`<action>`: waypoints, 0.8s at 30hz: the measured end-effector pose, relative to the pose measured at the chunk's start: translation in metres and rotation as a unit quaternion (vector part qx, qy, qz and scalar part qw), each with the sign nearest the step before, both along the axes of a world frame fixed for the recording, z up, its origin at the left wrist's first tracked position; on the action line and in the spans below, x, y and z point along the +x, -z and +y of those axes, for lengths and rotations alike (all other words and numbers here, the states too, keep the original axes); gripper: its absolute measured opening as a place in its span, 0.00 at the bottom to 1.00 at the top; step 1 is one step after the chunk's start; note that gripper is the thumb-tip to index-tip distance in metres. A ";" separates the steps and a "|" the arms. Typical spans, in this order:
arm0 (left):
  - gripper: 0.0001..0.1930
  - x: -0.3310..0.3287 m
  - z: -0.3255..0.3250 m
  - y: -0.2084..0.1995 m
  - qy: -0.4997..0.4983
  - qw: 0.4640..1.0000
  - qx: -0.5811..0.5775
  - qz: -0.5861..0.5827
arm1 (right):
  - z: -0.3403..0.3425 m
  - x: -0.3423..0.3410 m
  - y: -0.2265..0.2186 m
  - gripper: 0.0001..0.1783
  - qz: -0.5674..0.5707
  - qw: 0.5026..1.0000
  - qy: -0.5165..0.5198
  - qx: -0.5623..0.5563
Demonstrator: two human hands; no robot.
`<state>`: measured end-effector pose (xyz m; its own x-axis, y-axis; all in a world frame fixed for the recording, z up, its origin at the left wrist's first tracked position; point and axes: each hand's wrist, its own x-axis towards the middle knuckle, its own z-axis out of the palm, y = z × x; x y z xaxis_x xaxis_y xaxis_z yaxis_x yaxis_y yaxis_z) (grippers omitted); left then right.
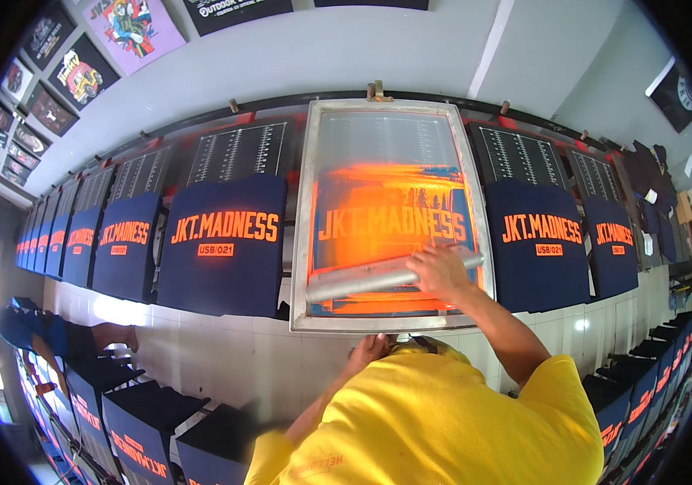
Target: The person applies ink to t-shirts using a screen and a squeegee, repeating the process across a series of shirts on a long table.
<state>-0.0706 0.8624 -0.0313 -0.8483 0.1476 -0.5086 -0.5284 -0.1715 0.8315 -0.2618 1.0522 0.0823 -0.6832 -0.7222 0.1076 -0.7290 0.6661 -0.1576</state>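
My right hand (pixel 440 273) is wrapped over the right part of a long grey metal squeegee (pixel 354 280), which lies slantwise across the lower part of a screen printing frame (pixel 300 202). Bright orange ink (pixel 366 250) is smeared over the mesh around it, and block lettering shows through. Just below the frame's near edge, my left hand (pixel 371 348) has its fingers curled; what they grip, if anything, is hidden. Under the mesh, dark blue cloth shows at the sides of the ink.
Dark blue printed shirts (pixel 220 279) on black boards (pixel 241 152) line both sides of the frame. A dark rail (pixel 269 102) runs behind, with a metal clamp (pixel 376 90) at the frame's top. Another row of shirts (pixel 137 432) stands below. Another person (pixel 46 331) is at far left.
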 end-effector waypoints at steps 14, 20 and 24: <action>0.19 -0.005 -0.009 0.024 0.100 0.980 -0.168 0.039 | 0.026 -0.084 -0.010 0.09 0.039 0.989 0.123 -0.065; 0.18 -0.003 -0.009 0.020 0.078 0.985 -0.147 0.035 | 0.023 -0.141 0.009 0.09 0.050 0.990 0.116 -0.065; 0.18 0.006 -0.007 0.040 0.035 0.991 -0.124 0.045 | 0.012 -0.144 0.001 0.10 0.015 0.991 0.127 -0.032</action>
